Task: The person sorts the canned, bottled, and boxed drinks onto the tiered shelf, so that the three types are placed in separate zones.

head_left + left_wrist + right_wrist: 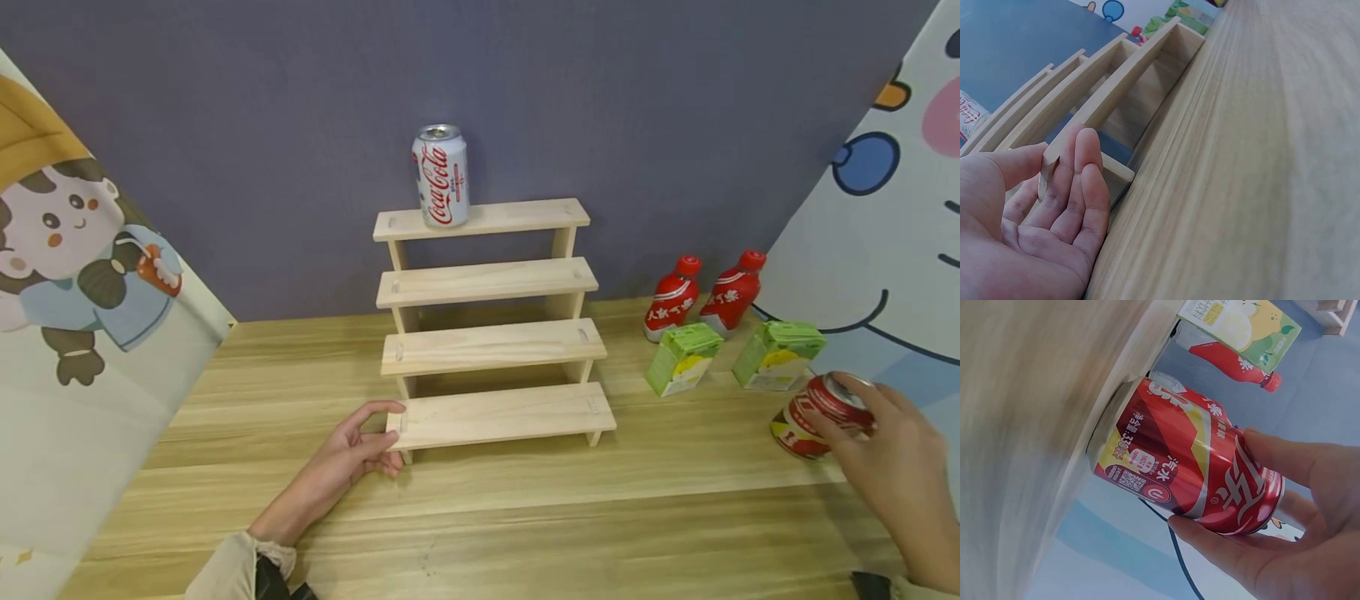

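A four-step wooden rack (495,346) stands against the back wall. My left hand (360,446) pinches the left end of its lowest step, thumb on one face and fingers beneath, as the left wrist view shows. At the far right my right hand (892,450) grips a red and yellow soda can (806,417) around its upper part. In the right wrist view the can (1179,462) shows its label, held between thumb and fingers, its base at the table surface. On the rack's top step, left of centre, a white Coca-Cola can (441,177) stands upright.
Two green drink cartons (682,358) (780,356) stand between the rack and the red can. Behind them are two red bottles (671,300) (733,293). A grey wall (300,167) rises behind, and cartoon-printed panels (97,250) flank the wooden table (525,533).
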{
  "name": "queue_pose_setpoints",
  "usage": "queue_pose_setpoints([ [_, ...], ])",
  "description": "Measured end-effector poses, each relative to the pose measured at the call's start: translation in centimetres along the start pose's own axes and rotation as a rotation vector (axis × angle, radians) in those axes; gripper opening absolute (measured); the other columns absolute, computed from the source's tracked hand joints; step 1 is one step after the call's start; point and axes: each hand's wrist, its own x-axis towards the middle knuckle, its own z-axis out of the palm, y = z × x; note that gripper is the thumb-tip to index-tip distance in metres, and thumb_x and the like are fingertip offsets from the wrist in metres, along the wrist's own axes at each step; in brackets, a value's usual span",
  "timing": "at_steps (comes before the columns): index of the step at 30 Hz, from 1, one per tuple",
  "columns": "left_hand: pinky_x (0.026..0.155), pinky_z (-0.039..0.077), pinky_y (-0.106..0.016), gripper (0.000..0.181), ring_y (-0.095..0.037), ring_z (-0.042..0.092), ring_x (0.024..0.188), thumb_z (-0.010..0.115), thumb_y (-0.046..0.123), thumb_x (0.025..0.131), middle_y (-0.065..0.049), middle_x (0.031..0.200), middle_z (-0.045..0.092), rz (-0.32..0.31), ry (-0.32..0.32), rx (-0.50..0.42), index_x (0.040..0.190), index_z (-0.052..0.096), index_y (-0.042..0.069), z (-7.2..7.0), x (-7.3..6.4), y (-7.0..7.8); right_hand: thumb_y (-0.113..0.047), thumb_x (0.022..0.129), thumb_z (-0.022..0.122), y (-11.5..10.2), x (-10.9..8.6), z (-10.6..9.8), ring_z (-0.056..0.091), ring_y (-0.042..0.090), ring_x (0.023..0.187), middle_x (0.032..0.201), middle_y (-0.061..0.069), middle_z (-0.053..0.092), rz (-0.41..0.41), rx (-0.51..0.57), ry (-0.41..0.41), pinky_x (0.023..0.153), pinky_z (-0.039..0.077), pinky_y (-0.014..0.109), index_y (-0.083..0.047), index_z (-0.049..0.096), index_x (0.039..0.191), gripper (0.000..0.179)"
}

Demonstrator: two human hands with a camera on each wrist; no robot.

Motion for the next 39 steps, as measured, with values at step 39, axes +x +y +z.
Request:
queue_pose_setpoints([
  [39,0.08,0.06,-0.038,0.049,-0.02,0.07,0.08,0.057,0.018,0.102,-0.009,0.082,0.072,-0.003,0.012,0.011,0.147,0.038,0.01,-0.2,0.0,-0.2,-0.011,0.095,0.069,-2.8,-0.7,-0.3,0.04,0.06,0.126,0.156,0.032,0.026,0.127,0.119,0.003,0.094,0.038,0.073,-0.001,0.038,0.151,0.065],
])
